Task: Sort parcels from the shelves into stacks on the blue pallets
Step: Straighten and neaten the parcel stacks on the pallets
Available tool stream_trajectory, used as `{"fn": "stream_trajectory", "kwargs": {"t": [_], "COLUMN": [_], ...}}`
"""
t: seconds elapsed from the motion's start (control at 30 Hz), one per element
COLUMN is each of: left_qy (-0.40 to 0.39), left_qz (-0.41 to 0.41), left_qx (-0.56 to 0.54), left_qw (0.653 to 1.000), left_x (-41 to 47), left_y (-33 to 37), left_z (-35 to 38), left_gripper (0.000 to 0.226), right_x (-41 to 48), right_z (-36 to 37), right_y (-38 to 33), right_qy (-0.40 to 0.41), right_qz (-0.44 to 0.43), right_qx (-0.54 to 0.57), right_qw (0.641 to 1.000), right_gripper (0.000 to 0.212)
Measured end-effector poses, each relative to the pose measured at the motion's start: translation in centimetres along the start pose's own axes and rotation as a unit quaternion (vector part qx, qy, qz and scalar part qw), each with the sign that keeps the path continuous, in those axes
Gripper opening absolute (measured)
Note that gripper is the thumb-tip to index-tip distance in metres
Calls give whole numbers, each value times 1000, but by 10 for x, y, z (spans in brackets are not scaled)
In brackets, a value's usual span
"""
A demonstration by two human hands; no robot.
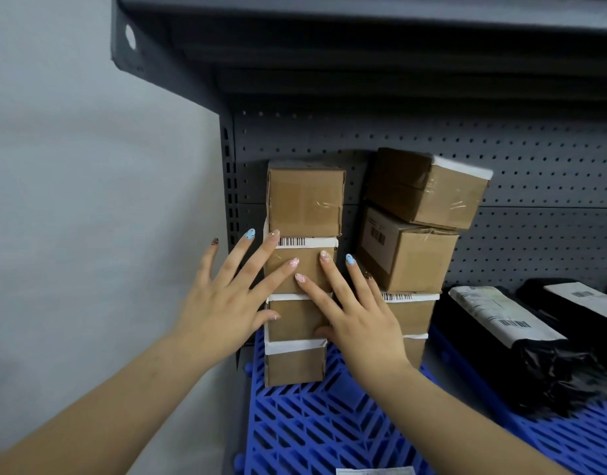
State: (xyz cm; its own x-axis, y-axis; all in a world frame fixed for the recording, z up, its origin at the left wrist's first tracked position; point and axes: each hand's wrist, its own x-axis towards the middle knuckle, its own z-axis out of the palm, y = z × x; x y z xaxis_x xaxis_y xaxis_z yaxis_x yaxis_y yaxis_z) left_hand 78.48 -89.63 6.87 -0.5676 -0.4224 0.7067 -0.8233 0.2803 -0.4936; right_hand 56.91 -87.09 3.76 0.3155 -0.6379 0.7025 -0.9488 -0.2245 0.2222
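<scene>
Hands from the head view: left hand (pixel 223 303) and right hand (pixel 360 320) press flat and spread, gripping nothing, against the left stack (pixel 305 200) on the blue pallet (pixel 312 423), seemingly squaring it. The right stack (pixel 408 255) alongside leans crooked.

Narrow gap between box stacks (pixel 303 269); black parcels (pixel 507 337) right

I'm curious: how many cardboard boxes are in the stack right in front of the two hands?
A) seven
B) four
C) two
B: the left stack on the blue pallet shows four boxes, one atop another, with the left hand and right hand spread straight-fingered at its front.
</scene>
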Motion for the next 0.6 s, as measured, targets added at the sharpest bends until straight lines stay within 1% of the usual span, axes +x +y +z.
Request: {"fn": "stream_trajectory", "kwargs": {"t": [0.1,0.17,0.3,0.4,0.47,0.6], "left_qy": [3,9,-5,-22,-23,-10], "left_qz": [-12,-16,24,37,39,45], "left_qx": [-14,-23,-14,-1,4,15], "left_qw": [1000,1000,1000,999,999,999], "left_x": [-2,-10,-35,-46,-45,-44], "left_y": [3,7,19,25,24,19], "left_z": [-3,-4,11,25,31,39], "left_gripper": [92,93,100,103,100,84], "right_x": [-5,-13,-28,-30,-28,-28], "right_z": [-1,-1,10,20,24,26], "right_y": [-1,-4,-11,-11,-10,-9], "right_qy": [10,3,-27,-28,-23,-19], "right_qz": [-4,-11,-14,-13,-14,-19], "right_qx": [5,7,9,6,3,-3], "right_qw": [1000,1000,1000,999,1000,1000], "right_gripper": [112,113,118,116,114,115]}}
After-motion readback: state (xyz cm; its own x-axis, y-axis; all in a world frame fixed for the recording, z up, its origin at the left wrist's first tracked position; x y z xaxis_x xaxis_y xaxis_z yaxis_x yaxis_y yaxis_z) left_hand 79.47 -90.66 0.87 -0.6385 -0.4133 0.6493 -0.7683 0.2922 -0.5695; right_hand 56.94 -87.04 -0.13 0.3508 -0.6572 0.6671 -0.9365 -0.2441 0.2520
